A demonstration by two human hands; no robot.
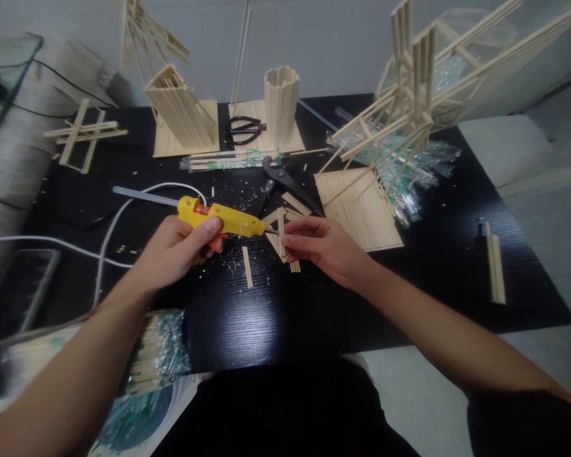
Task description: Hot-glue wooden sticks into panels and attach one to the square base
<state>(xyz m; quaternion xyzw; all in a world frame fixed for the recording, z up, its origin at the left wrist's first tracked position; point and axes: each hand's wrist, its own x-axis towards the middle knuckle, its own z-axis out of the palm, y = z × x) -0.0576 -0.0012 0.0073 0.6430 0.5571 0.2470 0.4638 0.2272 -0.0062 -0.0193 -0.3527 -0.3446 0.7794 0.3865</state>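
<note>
At a black table, a person's left hand closes around the grip of a yellow glue gun, thumb along its side, nozzle aimed toward the right hand. There, thumb and fingertips pinch a short wooden strip just at the nozzle's tip; whether the two touch cannot be told.

The strip looks light, dry and stiff, thin enough that it would likely snap if bent hard. A soft pinch near one end, with fingertips clear of the metal tip, seems the safest hold; any fresh glue would probably leave it slippery. The gun appears to be rigid plastic of modest weight, best taken by its handle, well behind a nozzle that may be hot. A translucent glue stick juts from its rear, above the left hand, and looks somewhat flexible. A white cable loops beyond the left wrist and could tug.

Between the hands, nearer the body, lies a loose strip. Dark cutters rest beyond the right hand, and a flat wooden panel lies just to its right.
</note>
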